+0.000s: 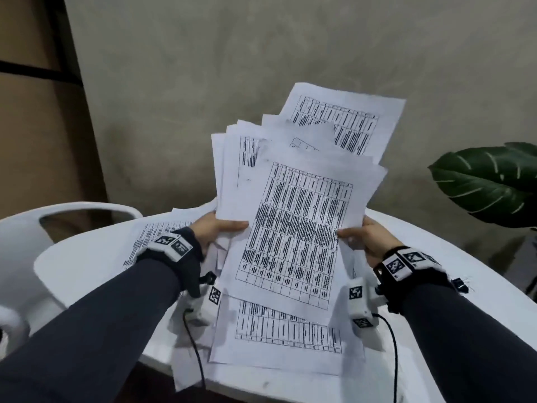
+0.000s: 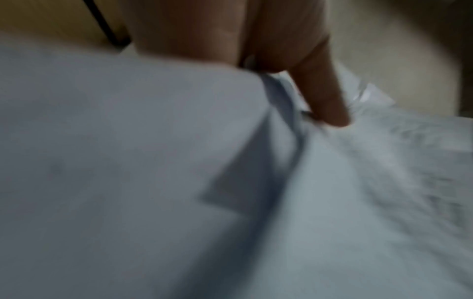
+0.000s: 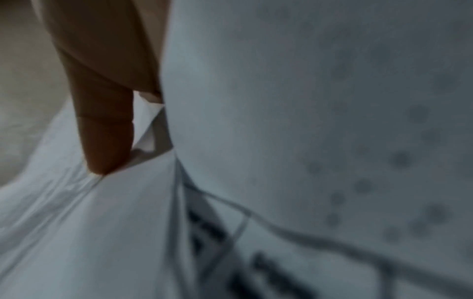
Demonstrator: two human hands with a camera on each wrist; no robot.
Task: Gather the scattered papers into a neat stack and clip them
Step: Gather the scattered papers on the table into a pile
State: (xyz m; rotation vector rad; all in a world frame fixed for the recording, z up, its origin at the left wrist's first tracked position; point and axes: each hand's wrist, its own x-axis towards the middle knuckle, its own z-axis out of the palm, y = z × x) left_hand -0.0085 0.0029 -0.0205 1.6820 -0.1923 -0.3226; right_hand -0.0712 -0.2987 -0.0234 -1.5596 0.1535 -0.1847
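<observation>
A: From the head view, what are the hands doing?
B: The left hand (image 1: 213, 231) and the right hand (image 1: 366, 239) each grip one side of a loose bundle of papers (image 1: 293, 199), thumbs on the top sheet. The bundle is lifted, tilted up above the white bench (image 1: 479, 274), its sheets fanned out unevenly.

A: Anything still lying on the bench?
B: Yes. One printed sheet (image 1: 287, 335) lies at the near edge, under the raised bundle, and another sheet (image 1: 151, 237) lies toward the left edge, behind the left wrist. A white chair (image 1: 20, 248) stands to the left, and a green leaf (image 1: 488, 184) shows at the right.

A: And the left wrist view?
B: Blurred. The fingers (image 2: 325, 95) press against the back of the papers (image 2: 128, 161), grasping them.

A: The right wrist view?
B: Also blurred. One of the fingers (image 3: 105, 131) lies along the papers (image 3: 307, 101), holding them; printed lines show near the bottom.
</observation>
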